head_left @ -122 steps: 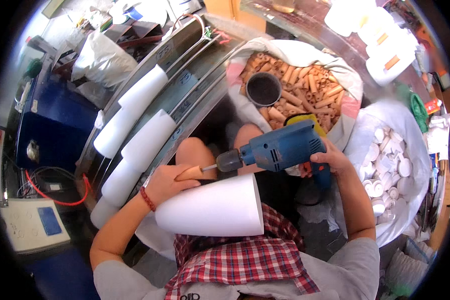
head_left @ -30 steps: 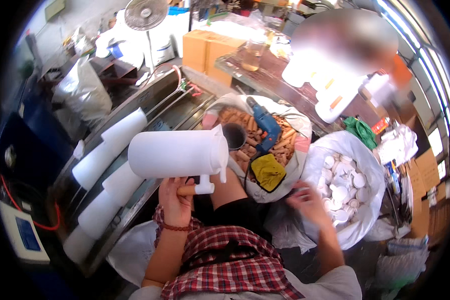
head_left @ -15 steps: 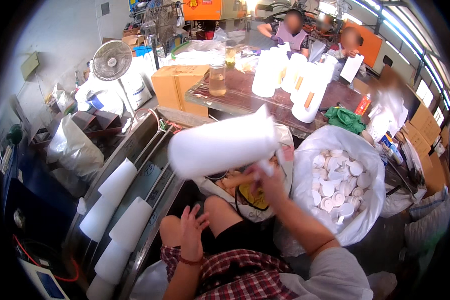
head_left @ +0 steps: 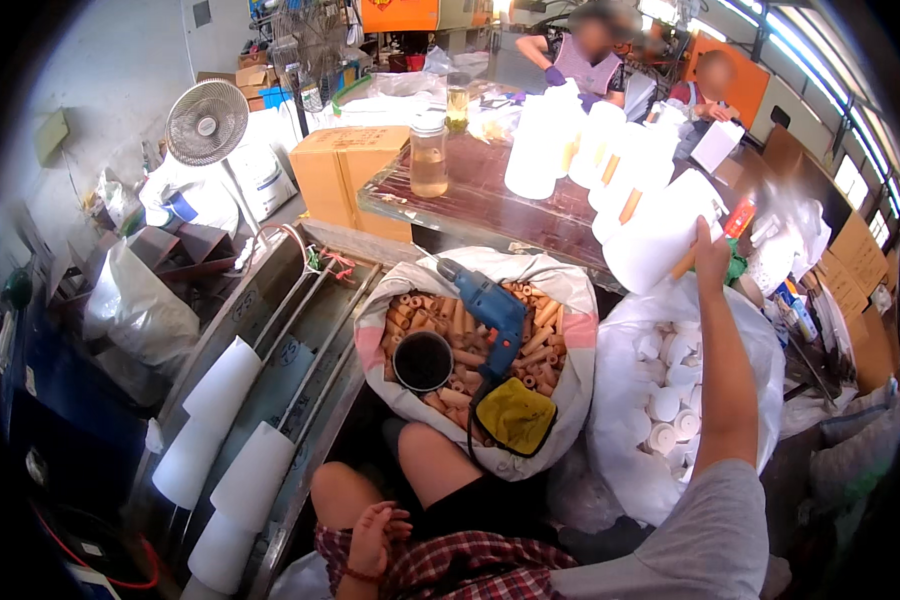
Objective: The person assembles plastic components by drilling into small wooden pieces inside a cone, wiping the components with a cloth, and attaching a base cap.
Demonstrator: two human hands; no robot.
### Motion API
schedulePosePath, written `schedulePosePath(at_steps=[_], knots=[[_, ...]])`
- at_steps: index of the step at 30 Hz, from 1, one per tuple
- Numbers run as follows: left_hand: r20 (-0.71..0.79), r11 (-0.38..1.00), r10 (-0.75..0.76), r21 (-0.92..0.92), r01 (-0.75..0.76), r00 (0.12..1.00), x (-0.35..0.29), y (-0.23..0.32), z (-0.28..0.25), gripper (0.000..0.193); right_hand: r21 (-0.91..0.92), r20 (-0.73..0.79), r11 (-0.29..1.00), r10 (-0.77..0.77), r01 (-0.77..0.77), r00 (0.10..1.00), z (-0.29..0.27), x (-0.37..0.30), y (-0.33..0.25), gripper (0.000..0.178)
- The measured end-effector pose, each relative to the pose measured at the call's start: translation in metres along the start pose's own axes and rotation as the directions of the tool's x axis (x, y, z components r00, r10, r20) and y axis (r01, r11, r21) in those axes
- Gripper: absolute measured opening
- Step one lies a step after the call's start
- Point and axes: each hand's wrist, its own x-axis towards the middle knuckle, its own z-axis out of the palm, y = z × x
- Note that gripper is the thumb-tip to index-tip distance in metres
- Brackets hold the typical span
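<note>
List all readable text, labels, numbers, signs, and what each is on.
Nothing I can quote reliably:
Trough: dark marks on inner wall, too small.
Cardboard box: print, too small.
Cartons, far right: marks, too small.
Red container: any print blurred.
White jug in right hand: none visible.

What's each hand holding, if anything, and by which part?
The right hand holds a white pitcher by its brown handle; the left hand appears empty.

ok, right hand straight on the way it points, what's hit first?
Likely the nearest standing white pitcher on the table, bumped by the held pitcher leading the right hand; depth between them is unclear.
</note>
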Motion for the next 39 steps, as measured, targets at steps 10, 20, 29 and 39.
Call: schedulePosePath(at_steps=[10, 20, 29, 39], knots=[[-0.004, 0.968, -0.156, 0.201, 0.153, 0.988, 0.034, -0.009, 0.015, 0.021, -0.232, 0.005, 0.948, -0.222, 0.217, 0.975, 0.109, 0.039, 0.002, 0.054], [-0.159, 0.833, 0.465, 0.414, -0.368, 0.871, -0.018, 0.027, -0.021, 0.02, -0.471, 0.681, 0.756, -0.015, 0.454, 0.732, 0.236, 0.08, 0.08, 0.041], [-0.76, 0.791, 0.604, 0.609, 0.059, -0.239, -0.235, -0.075, -0.379, 0.038, 0.077, 0.882, 0.995, -0.036, -0.068, 0.469, 0.174, -0.034, 0.069, 0.042], [-0.908, 0.075, -0.15, 0.385, 0.92, 0.392, -0.241, -0.253, -0.395, 0.072, 0.127, 0.929, 0.942, -0.223, 0.311, 0.296, 0.092, -0.152, -0.056, 0.029]])
